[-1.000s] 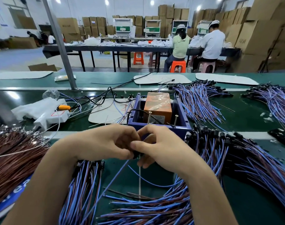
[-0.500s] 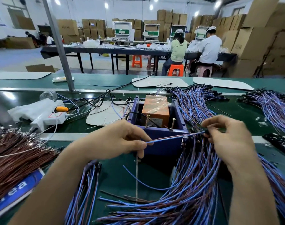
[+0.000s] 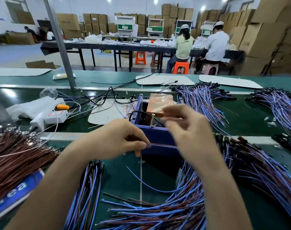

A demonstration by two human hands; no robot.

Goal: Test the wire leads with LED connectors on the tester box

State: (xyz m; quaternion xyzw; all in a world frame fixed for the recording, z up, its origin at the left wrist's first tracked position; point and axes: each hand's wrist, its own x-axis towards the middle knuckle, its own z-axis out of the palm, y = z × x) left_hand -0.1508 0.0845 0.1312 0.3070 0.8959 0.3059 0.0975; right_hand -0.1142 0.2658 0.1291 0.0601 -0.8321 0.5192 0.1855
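My left hand (image 3: 118, 140) pinches one end of a thin brown-and-blue wire lead (image 3: 163, 145) in front of the blue tester box (image 3: 155, 135). That lead runs right, behind my right hand (image 3: 189, 130), which is blurred with its fingers curled over the box's front rim; whether it grips the lead I cannot tell. Inside the box lies an orange taped block (image 3: 159, 103), and a metal contact post (image 3: 152, 121) stands at the rim. A big heap of blue-brown leads with black LED connectors (image 3: 251, 165) lies right of the box.
A bundle of brown wires (image 3: 16, 156) lies at left, more blue leads (image 3: 85, 193) near my left forearm and others (image 3: 201, 100) behind the box. A white power strip (image 3: 50, 117) and cables sit left of the box. Two people sit at a far table.
My right hand has swung from the heap at right back to the box front, blurred in motion. The left hand keeps pinching the lead's end, which now lies level across the box front.
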